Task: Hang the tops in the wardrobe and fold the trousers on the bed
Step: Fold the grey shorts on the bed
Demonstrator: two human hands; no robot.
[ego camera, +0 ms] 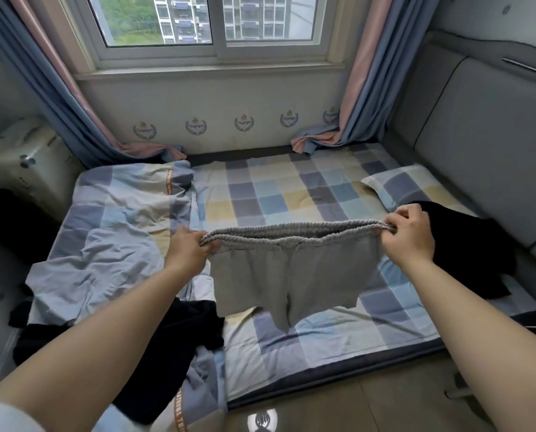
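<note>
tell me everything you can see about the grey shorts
The grey shorts look like soft knit jersey, with a ribbed, gathered elastic waistband and two short legs. They are held up in the air above the checked bed, waistband stretched wide and level, legs hanging down, hems uneven. The left hand pinches one end of the waistband, the right hand the other. Nothing else touches them; they are unfolded.

A bedroom: checked bed [291, 188], pillow [397, 185], curtained window [216, 26].

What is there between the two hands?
In the head view, the grey shorts' elastic waistband stretches between the left hand and the right hand, above the checked bed sheet.
</note>
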